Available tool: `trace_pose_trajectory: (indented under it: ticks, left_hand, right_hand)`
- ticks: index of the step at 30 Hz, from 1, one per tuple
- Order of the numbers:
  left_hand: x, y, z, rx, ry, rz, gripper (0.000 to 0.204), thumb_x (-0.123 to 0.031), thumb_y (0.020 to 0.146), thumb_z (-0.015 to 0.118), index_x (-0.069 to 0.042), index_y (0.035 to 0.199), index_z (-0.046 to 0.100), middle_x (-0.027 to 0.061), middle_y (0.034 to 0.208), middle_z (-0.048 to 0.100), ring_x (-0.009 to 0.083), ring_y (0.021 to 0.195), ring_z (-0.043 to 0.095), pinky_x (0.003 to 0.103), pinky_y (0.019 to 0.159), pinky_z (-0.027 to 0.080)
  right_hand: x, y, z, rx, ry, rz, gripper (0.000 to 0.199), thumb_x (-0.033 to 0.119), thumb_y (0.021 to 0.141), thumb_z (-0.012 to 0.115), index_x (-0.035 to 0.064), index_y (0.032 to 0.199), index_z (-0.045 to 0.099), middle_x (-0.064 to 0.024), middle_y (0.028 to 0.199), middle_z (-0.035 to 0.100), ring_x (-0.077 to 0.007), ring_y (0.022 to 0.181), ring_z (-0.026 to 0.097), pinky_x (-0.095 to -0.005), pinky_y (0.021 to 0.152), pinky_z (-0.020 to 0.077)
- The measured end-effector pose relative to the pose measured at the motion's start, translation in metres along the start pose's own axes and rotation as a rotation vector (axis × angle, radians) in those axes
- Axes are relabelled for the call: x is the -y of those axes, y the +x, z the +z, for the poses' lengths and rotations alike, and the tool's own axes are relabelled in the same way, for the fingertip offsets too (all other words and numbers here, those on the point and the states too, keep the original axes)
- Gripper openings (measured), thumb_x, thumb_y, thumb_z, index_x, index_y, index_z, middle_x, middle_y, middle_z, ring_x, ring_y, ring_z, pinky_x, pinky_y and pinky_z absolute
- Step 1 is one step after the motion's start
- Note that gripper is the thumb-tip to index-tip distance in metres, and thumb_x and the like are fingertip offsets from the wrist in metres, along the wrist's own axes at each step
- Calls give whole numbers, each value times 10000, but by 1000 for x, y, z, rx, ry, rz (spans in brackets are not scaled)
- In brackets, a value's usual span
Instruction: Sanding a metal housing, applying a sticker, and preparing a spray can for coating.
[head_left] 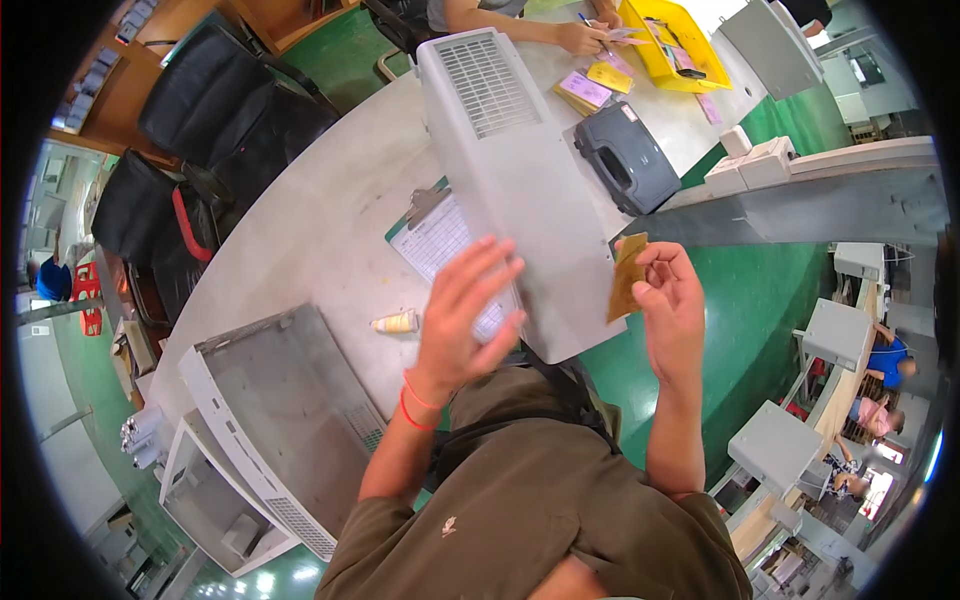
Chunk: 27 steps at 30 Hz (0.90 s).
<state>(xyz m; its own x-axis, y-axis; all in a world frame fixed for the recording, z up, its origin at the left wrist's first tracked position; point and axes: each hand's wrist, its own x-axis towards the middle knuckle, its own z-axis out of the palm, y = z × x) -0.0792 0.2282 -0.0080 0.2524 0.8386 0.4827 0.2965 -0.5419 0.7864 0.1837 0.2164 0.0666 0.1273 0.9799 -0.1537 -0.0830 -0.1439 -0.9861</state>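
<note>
My right hand [668, 300] pinches a flat yellow-brown piece [627, 278], like a folded sheet or sandpaper, at the right edge of a tall grey metal housing [545, 215]. The housing has a grille at its far end and stands on the table in front of me. My left hand [468, 305] is raised with fingers spread and holds nothing; it hovers over the housing's left side and a clipboard [432, 240] with a printed form. Left of that hand a small cream bottle [396, 321] lies on its side. The clipboard is partly hidden by hand and housing.
Two grey-white housing shells [290, 370] lie at the lower left. A dark carrying case [628, 155] and a yellow bin [675, 50] are beyond the housing, where another person's hands [590, 38] hold a pen and papers. Black chairs [225, 105] stand at left; a metal beam [790, 205] crosses at right.
</note>
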Motion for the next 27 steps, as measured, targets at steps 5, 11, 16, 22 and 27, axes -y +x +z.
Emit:
trace_pose_trajectory:
  ticks: [5, 11, 16, 22, 27]
  left_hand:
    - [-24, -33, 30, 331, -12, 235, 505, -166, 909, 786, -78, 1406, 779, 161, 1615, 640, 381, 1588, 506, 573, 1310, 361]
    - [38, 3, 0, -314, 416, -343, 546, -164, 1004, 769, -38, 1529, 683, 246, 1597, 624, 442, 1578, 488, 541, 1350, 258]
    - [-17, 37, -14, -158, 107, -86, 447, -15, 959, 741, -6, 1404, 700, 232, 1453, 671, 410, 1407, 602, 504, 1206, 458]
    - [-79, 81, 22, 58, -242, -31, 420, 94, 863, 772, -5, 1270, 759, 181, 1258, 750, 371, 1222, 712, 417, 1075, 546]
    - [-52, 79, 13, 287, -524, -205, 340, 18, 941, 787, -9, 1278, 744, 106, 1179, 759, 269, 1103, 709, 368, 984, 558]
  right_hand:
    - [-8, 4, -20, -88, 411, 165, 251, 36, 1029, 551, 19, 1276, 595, -139, 1252, 681, -205, 1114, 677, -365, 994, 580]
    - [-23, 3, -35, 33, 955, 317, 213, 48, 1076, 533, 19, 1277, 598, -123, 1153, 654, -218, 1009, 617, -352, 916, 535]
    - [-8, -4, -25, 92, 1281, 417, 155, 87, 1119, 486, 36, 1217, 595, -91, 1041, 579, -213, 901, 514, -360, 822, 469]
    - [-1, -11, -6, 220, 938, 492, 267, 58, 1063, 554, 47, 1330, 575, -94, 1096, 642, -202, 941, 604, -361, 865, 494]
    - [1, -20, -1, 309, 755, 459, 373, 290, 1154, 525, 32, 1411, 608, -120, 1248, 707, -230, 1127, 674, -402, 946, 536]
